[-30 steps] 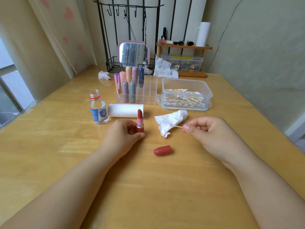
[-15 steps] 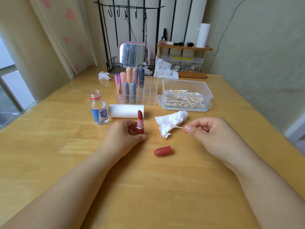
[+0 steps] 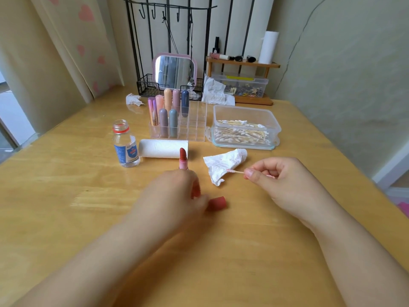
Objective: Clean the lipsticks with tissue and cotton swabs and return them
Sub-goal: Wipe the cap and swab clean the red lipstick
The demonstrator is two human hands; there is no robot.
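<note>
An uncapped red lipstick [image 3: 183,158] stands upright on the table just beyond my left hand [image 3: 174,196], which hides its base. That hand is blurred and its fingertips reach the left end of the red cap [image 3: 218,203] lying on the table; whether they grip anything cannot be made out. My right hand [image 3: 278,185] pinches a cotton swab [image 3: 235,171] whose pink-stained tip points left over a crumpled tissue [image 3: 223,162]. A clear organizer [image 3: 194,120] holds several capped lipsticks [image 3: 168,122].
An open bottle of clear liquid [image 3: 126,147] and a tissue roll [image 3: 161,148] lie left of the lipstick. A plastic box of cotton swabs [image 3: 243,129] stands behind the tissue. At the back are a mirror [image 3: 174,70], a wire rack, a small shelf and more crumpled tissues [image 3: 134,99].
My left hand has slid right and toward me, away from the lipstick's barrel to the red cap. The lipstick stays upright in place. My right hand with the swab has barely moved.
</note>
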